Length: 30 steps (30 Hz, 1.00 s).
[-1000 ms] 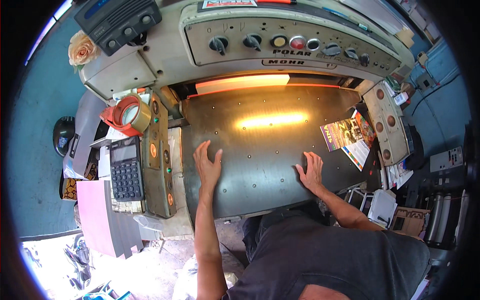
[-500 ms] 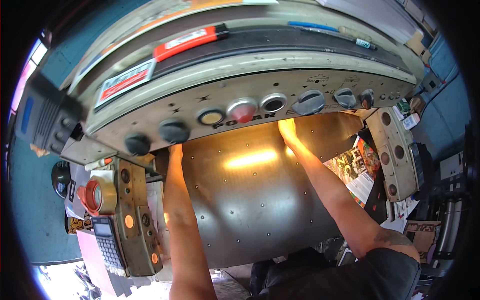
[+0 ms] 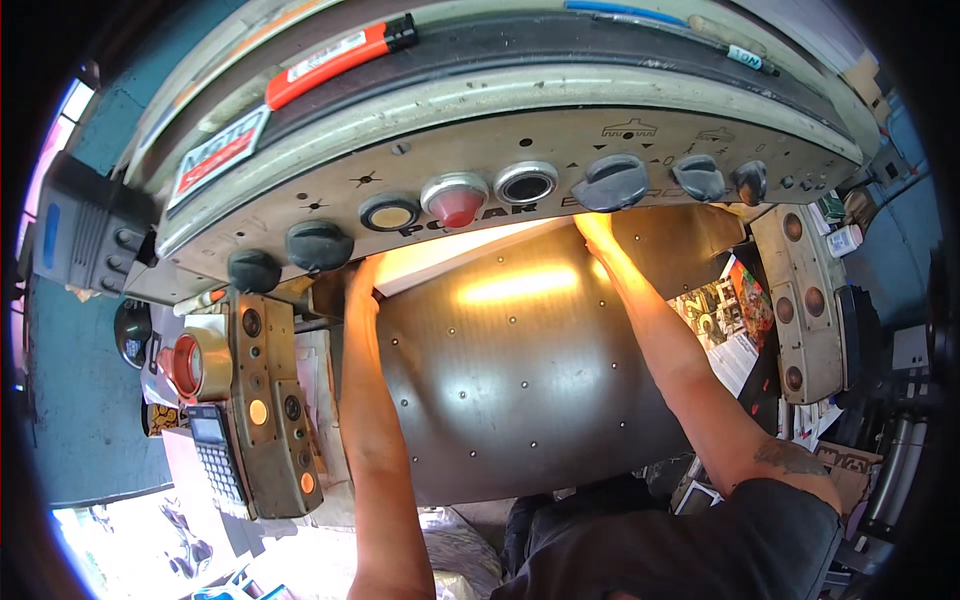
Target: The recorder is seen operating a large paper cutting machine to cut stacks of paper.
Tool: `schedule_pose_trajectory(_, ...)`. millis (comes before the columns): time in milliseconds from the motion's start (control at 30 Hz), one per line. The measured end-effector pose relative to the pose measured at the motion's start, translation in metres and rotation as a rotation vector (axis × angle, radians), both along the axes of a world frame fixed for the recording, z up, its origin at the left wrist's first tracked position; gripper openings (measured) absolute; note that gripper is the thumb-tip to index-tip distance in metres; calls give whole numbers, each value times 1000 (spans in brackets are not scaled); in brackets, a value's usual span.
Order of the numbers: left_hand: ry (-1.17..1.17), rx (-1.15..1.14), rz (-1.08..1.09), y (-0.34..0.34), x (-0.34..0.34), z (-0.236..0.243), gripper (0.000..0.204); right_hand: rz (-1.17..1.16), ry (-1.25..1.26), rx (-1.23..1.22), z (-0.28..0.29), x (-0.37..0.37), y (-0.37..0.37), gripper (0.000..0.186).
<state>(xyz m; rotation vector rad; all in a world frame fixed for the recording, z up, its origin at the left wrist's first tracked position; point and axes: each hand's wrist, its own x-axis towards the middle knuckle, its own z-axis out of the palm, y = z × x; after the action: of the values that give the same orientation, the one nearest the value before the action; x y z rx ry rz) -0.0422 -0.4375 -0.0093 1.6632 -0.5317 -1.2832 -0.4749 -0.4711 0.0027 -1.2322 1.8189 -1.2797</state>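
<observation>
A white sheet or stack of paper (image 3: 450,250) lies on the metal table (image 3: 520,420) of a cutting machine, slanting out from below the control panel (image 3: 420,170). Its left end is nearer to me than its right. My left hand (image 3: 362,278) grips the paper's left end, fingers partly hidden by the panel. At the right end of the paper is my right hand (image 3: 595,232); its fingers go out of sight under the panel. How thick the paper is, I cannot tell.
Side consoles stand left (image 3: 262,400) and right (image 3: 795,310). Beside the left one are a tape roll (image 3: 208,364) and a calculator (image 3: 215,455). Printed sheets (image 3: 722,320) lie by my right forearm. Knobs and a red button (image 3: 453,202) project from the panel; a red marker (image 3: 335,65) lies above.
The white paper has come into view from below the panel, its left end toward me. My left hand has come slightly nearer and more into view. The head view has shifted a little.
</observation>
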Motion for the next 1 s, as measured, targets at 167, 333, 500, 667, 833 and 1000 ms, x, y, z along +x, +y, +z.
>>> schedule_pose_trajectory(167, 202, 47, 29, 95, -34, 31, 48, 30, -54, 145, -1, -20, 8, 52)
schedule_pose_trajectory(333, 364, -6, 118, 196, -64, 22, 37, -158, 407, -47, -2, -11, 51, 59)
schedule_pose_trajectory(500, 474, -73, 114, 317, -76, 20, 41, 45, 285, 198, -3, 29, 211, 47)
schedule_pose_trajectory(667, 630, 4, -147, 433, -52, 28, 48, 211, -97, 721, 18, 67, 440, 68)
schedule_pose_trajectory(833, 545, 234, -380, 476, -40, 33, 47, 99, -532, 881, 22, 61, 539, 97)
schedule_pose_trajectory(1000, 380, 307, -672, 470, -57, 52, 54, 211, -1130, 481, 22, 49, 576, 93)
